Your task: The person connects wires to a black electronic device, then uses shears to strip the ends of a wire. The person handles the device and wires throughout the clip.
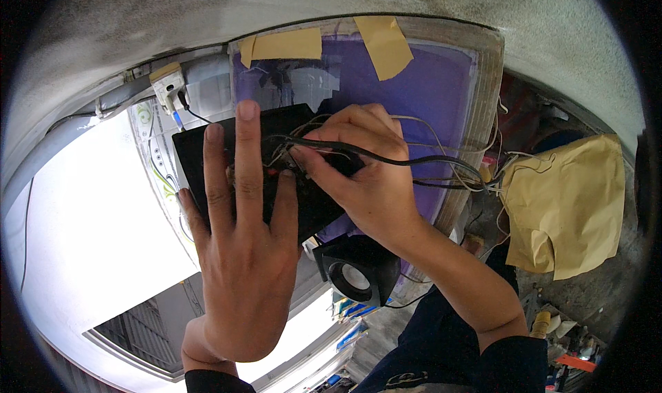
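Observation:
A black box-shaped device [314, 214] lies tilted on the purple surface, with thin wires [303, 125] bunched at its middle. My left hand [245, 255] is spread over the box, its fingers long and apart. Close to that hand's index fingertip, my right hand [365, 172] pinches the end of a thin cable between thumb and fingers. A thick black cable [441, 160] runs past the right hand toward the right. The pinched end and the spot it touches are mostly hidden by the fingers.
A small black speaker [355, 272] stands below the box. The purple board [441, 83] has a wooden frame and yellow-brown paper strips [385, 45]. A white power socket [167, 83] with plugs is at upper left. Crumpled brown paper [569, 207] and tangled wires lie at right.

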A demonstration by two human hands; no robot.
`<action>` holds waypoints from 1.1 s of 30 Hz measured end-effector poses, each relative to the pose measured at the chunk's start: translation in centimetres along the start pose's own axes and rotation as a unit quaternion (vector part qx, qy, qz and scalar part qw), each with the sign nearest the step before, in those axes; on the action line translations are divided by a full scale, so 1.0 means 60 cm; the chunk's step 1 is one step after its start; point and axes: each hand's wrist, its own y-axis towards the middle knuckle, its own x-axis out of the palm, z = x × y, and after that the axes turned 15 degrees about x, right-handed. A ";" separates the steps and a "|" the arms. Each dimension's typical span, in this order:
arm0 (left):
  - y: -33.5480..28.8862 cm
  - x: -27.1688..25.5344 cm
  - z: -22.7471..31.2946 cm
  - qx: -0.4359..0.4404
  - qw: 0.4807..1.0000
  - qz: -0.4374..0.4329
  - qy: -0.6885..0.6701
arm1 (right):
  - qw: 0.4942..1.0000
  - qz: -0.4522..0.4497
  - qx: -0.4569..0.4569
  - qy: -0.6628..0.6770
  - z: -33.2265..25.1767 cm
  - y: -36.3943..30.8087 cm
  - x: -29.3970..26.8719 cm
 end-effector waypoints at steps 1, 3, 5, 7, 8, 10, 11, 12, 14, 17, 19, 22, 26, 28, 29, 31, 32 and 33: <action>0.000 0.001 -0.001 0.002 1.000 0.005 0.000 | 1.000 0.002 -0.006 -0.008 0.000 0.000 -0.001; 0.000 0.002 -0.001 0.006 1.000 0.011 -0.002 | 1.000 0.003 -0.008 -0.020 -0.001 -0.001 0.000; 0.000 0.002 -0.002 0.011 1.000 0.011 0.003 | 1.000 0.007 -0.004 -0.016 -0.002 -0.001 0.002; 0.000 0.002 -0.001 0.005 1.000 0.006 -0.005 | 1.000 0.010 0.004 -0.001 -0.003 -0.002 0.004; -0.001 0.001 -0.001 0.003 1.000 0.001 -0.004 | 1.000 0.012 0.000 -0.003 -0.002 -0.002 0.004; -0.001 -0.001 0.000 0.001 1.000 -0.007 -0.002 | 1.000 0.009 -0.006 -0.014 -0.001 -0.002 0.003; 0.000 -0.001 0.000 0.002 1.000 -0.007 -0.001 | 1.000 0.005 -0.013 -0.010 0.000 -0.001 0.003; 0.001 -0.002 0.000 0.003 1.000 -0.008 -0.001 | 1.000 0.000 -0.021 -0.006 0.000 -0.001 0.003; 0.002 -0.001 -0.001 0.007 1.000 -0.004 0.001 | 1.000 -0.004 -0.030 0.003 0.001 0.001 0.004; 0.003 0.000 -0.001 0.007 1.000 -0.003 -0.001 | 0.999 -0.008 -0.033 0.004 0.001 0.002 0.003; 0.002 0.000 -0.002 0.007 1.000 -0.002 -0.001 | 0.999 -0.017 -0.035 -0.013 0.001 0.002 0.001; 0.000 0.001 -0.003 0.007 1.000 -0.007 -0.001 | 0.999 -0.028 -0.042 -0.007 0.004 0.005 0.000; -0.001 0.004 -0.004 0.014 1.000 0.008 0.002 | 0.998 -0.029 -0.044 0.020 0.005 0.008 0.007; -0.001 0.005 -0.003 0.010 1.000 0.007 0.002 | 0.998 -0.036 -0.050 0.018 0.005 0.009 0.007; -0.001 0.005 -0.003 0.009 1.000 0.005 0.002 | 0.998 -0.040 -0.045 0.010 0.004 0.008 0.007; 0.000 0.005 -0.002 0.009 1.000 0.002 0.005 | 0.998 -0.047 -0.035 -0.004 0.003 0.005 0.005; 0.000 0.003 -0.002 0.010 1.000 0.001 0.004 | 0.998 -0.047 -0.030 -0.011 0.002 0.004 0.003; 0.001 0.002 -0.002 0.011 1.000 -0.001 0.003 | 0.998 -0.047 -0.026 -0.017 0.002 0.002 0.002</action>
